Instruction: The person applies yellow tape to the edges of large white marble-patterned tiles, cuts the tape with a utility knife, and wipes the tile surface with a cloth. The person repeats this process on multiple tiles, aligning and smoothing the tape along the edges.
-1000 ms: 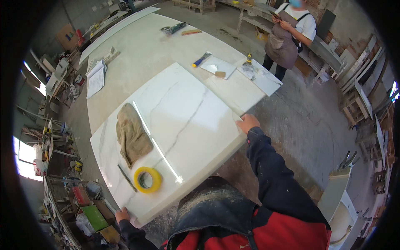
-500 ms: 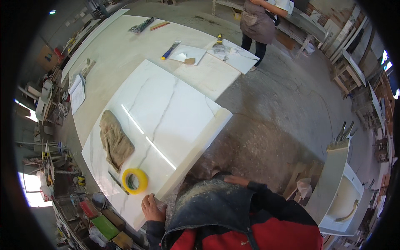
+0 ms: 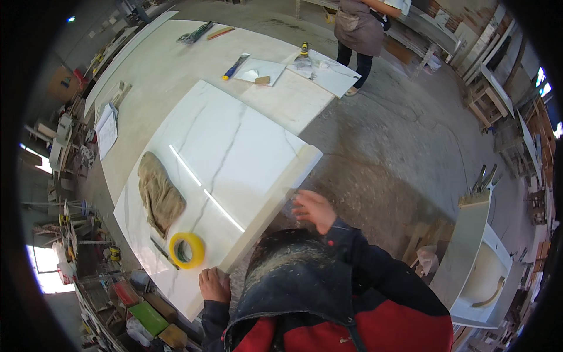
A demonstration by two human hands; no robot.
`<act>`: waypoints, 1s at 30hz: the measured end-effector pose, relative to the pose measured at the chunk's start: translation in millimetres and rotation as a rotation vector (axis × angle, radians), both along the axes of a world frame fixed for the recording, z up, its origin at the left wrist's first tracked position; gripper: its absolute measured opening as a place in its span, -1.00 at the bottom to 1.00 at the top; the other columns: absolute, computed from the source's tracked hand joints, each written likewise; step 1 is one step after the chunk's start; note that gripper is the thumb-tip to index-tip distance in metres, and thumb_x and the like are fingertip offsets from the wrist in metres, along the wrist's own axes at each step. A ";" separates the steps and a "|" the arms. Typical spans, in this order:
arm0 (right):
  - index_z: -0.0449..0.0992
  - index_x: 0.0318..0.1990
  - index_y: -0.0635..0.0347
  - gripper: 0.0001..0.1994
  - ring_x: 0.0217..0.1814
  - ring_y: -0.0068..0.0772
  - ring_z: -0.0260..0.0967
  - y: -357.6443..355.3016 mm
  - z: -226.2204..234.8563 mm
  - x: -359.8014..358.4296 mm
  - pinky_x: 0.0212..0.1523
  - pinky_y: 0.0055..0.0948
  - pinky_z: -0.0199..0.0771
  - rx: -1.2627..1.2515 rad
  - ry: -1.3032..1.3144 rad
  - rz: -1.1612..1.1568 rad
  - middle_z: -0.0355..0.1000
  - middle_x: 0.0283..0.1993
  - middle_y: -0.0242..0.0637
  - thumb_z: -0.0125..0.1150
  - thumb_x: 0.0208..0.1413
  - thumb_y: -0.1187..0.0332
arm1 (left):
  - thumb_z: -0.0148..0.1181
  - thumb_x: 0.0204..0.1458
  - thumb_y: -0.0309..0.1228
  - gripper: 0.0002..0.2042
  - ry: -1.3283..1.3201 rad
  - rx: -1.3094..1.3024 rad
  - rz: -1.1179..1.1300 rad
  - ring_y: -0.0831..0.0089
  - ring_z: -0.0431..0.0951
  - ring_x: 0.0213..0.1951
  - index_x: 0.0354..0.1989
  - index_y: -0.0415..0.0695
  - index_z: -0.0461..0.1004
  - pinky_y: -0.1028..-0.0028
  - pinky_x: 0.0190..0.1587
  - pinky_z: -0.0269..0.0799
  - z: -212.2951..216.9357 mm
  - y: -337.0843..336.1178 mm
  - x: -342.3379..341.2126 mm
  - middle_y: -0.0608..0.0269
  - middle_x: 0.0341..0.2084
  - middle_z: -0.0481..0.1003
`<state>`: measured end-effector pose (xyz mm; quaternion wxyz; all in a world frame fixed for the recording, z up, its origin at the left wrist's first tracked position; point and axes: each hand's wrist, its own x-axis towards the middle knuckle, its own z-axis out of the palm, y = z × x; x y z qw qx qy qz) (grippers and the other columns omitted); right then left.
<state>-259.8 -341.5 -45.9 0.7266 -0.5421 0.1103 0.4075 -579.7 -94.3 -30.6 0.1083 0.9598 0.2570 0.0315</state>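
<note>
Slab: L hand gripping near edge, R hand hovering open, blurred; looks like repositioning step, R needing edge grip next.

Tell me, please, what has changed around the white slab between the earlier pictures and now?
The right hand has left the slab's far corner and come back near the body, now open in the air beside the near edge. The left hand stays on the white marble slab, shifted slightly along its near edge. The yellow tape roll and brown cloth lie as before.
</note>
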 end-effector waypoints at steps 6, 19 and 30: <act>0.42 0.22 0.22 -0.56 0.08 -0.34 0.45 32.6 14.6 -9.4 -0.07 -0.29 0.55 0.101 0.110 -0.062 0.50 0.07 -0.26 0.24 0.30 0.18 | 0.43 -0.18 -0.47 -0.66 -0.112 0.091 0.155 -0.09 0.41 -0.12 -0.27 -0.15 0.38 0.07 -0.03 0.33 -10.4 -30.3 -14.4 -0.01 -0.26 0.38; 0.46 0.19 0.23 -0.62 0.18 -0.22 0.44 26.7 -81.8 -3.2 0.19 -0.12 0.45 0.471 0.379 -0.110 0.51 0.15 -0.23 0.23 0.31 0.25 | 0.46 -0.03 -0.46 -0.49 -0.610 -0.065 1.323 0.23 0.46 -0.18 0.10 -0.26 0.43 0.30 -0.12 0.44 -126.0 -17.1 -212.2 0.09 -0.10 0.45; 0.48 0.12 0.17 -0.65 0.08 -0.39 0.46 32.4 -74.7 1.3 0.13 -0.20 0.47 0.312 0.196 -0.076 0.52 0.05 -0.34 0.26 0.31 0.19 | -0.01 0.32 -0.03 -0.65 -1.243 -1.311 1.456 0.33 0.48 -0.05 0.18 0.14 0.39 0.25 0.05 0.31 -125.2 46.0 -260.5 0.54 0.11 0.46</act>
